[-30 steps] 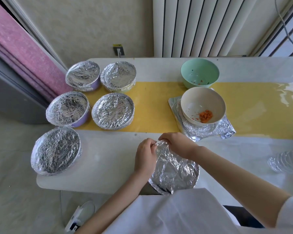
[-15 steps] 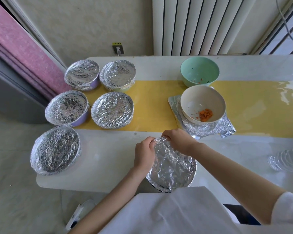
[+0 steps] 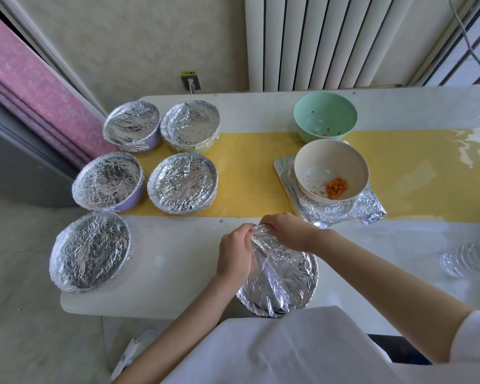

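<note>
- The round dish wrapped in crinkled silver foil [image 3: 284, 284] sits at the lower centre of the frame, on the near edge of the white table [image 3: 172, 261], partly overhanging toward the person's white garment [image 3: 275, 350]
- The left hand [image 3: 234, 254] lies at the dish's left side; its fingers are curled and pinch the raised foil at the far rim
- The right hand [image 3: 286, 231] comes in from the lower right; its fingers curl over the same bunched peak of foil and pinch it, just beside the left hand's fingertips
- Five more round foil-covered dishes stand at the left of the frame; the nearest one [image 3: 90, 252] is at the table's left end, well apart from the hands
- A pale green round bowl [image 3: 324, 115] stands at upper right of centre on the yellow strip [image 3: 250, 173]
- Just below it in the picture, a beige round bowl [image 3: 330, 169] holding small orange pieces [image 3: 336, 187] rests on a loose sheet of silver foil [image 3: 369, 209]
- A clear plastic bottle [image 3: 471, 259] lies at the right edge
</note>
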### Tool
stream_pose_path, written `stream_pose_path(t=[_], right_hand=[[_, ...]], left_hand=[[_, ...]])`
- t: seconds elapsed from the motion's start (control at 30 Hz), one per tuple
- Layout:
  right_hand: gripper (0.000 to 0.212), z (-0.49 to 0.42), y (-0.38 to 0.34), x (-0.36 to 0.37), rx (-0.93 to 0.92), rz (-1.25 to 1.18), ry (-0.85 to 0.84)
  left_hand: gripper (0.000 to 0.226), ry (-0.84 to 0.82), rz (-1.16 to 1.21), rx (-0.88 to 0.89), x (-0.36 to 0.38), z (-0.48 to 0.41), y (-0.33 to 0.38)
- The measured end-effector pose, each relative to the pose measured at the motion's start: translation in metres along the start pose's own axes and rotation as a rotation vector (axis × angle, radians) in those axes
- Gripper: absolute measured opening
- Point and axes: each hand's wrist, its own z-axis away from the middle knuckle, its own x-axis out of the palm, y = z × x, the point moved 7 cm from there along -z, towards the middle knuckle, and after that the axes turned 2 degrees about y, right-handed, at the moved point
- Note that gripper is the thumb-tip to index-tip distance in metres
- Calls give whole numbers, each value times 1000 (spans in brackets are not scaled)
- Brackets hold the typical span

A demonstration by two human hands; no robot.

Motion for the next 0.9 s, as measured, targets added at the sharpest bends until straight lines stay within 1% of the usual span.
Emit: stream_pose_path(t=[0.07, 0.2, 0.3, 0.43, 0.63, 0.77, 0.9], right_hand=[[30, 0, 3, 1, 21, -57, 18], [33, 2, 9, -1, 54, -147, 103], [30, 4, 11, 0, 58, -160, 133], [30, 1, 11, 3, 67, -104, 110], [37, -4, 8, 5, 72, 52, 46], [30, -9, 0, 0, 48, 94, -11], [26, -13, -4, 2, 54, 97, 15]], left_hand=[[22, -4, 6, -33, 1, -1, -5], [24, 12, -16, -129, -3, 4, -18], [27, -25, -26, -133, -2, 6, -16], [28, -69, -3, -147, 5, 1, -16], [28, -23, -42, -119, 0, 6, -14], [23, -2, -66, -116, -3, 8, -12], [14, -12, -61, -129, -3, 8, -12]])
